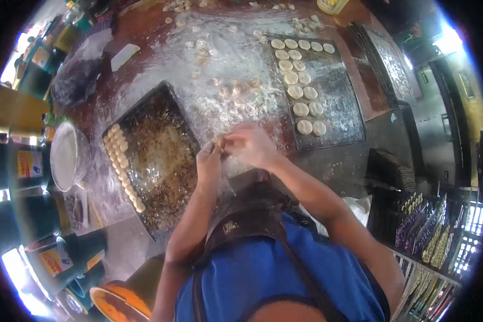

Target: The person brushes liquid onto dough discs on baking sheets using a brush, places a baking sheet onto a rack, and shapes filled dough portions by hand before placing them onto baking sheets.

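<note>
My two hands meet over the floured table (263,115), between two dark trays. The fingers of my left hand (210,156) are pressed together around a small piece of dough (218,141). My right hand (248,145) is at the same piece, blurred by motion, its fingertips hard to make out. Small dough balls (115,145) line the left edge of the left tray (163,161). Flat dough rounds (305,127) stand in two columns on the right tray (335,102). Beyond my hands, more dough pieces (236,88) lie in the flour.
A round container of white powder (67,155) stands at the left, near a plastic bag (80,72) and a white scraper (125,57). Stacked trays (386,64) lie at the right. An orange-rimmed bucket (121,300) is below left, racks (429,236) below right.
</note>
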A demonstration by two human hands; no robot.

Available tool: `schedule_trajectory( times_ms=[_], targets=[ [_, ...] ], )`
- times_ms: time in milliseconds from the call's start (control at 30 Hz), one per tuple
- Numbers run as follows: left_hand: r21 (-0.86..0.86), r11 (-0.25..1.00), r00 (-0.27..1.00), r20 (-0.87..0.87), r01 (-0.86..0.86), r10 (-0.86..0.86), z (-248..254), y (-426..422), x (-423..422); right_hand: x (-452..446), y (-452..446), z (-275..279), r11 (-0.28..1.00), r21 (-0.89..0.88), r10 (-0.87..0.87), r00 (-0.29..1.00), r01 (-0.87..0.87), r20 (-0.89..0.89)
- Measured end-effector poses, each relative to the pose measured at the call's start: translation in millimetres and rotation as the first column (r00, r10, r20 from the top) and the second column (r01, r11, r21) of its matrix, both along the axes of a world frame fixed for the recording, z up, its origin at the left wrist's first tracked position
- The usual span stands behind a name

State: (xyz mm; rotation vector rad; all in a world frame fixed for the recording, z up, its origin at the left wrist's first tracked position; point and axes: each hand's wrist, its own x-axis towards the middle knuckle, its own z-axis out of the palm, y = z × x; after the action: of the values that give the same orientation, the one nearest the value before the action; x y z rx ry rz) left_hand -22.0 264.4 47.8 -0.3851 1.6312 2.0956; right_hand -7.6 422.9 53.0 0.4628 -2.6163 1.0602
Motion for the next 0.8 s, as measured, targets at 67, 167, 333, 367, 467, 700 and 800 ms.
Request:
schedule_trajectory(
  times_ms=[67,167,333,367,467,700,800],
  targets=[
    [-0.058,0.985,0.985,-0.046,0.164,-0.167,27.5,-14.5,5.0,11.9,-0.6,19.0,0.972,-0.227,-0.012,0.978,0.061,0.210],
    [-0.133,0.942,0.899,-0.282,0.308,-0.334,31.8,-19.6,14.9,22.3,-5.3,49.1,0.845,-0.482,0.176,0.731,0.231,0.659],
    [-0.112,0.921,0.888,-0.241,0.374,-0.390,9.5,-17.7,-3.5,45.7,-29.5,39.6,0.961,-0.073,-0.247,0.946,0.267,0.211],
    [-0.094,0.959,0.947,-0.160,0.267,-0.279,16.5,-14.2,-4.1,48.4,-32.2,36.7,0.966,-0.096,-0.235,0.971,0.239,0.051],
    [-0.368,0.917,0.824,-0.463,0.156,-0.327,-3.1,13.7,15.8,29.5,-5.0,13.2,0.950,-0.152,-0.220,0.928,0.274,0.299],
    [-0.793,0.606,0.447,-0.521,0.061,-0.727,-29.9,30.5,-19.6,1.7,60.3,-14.7,0.967,-0.243,0.073,0.833,0.076,0.549],
    [-0.866,0.465,0.631,-0.260,0.183,-0.731,-23.9,54.0,-7.3,0.5,77.5,-61.8,0.992,-0.126,0.047,0.942,-0.005,0.333]
  ],
)
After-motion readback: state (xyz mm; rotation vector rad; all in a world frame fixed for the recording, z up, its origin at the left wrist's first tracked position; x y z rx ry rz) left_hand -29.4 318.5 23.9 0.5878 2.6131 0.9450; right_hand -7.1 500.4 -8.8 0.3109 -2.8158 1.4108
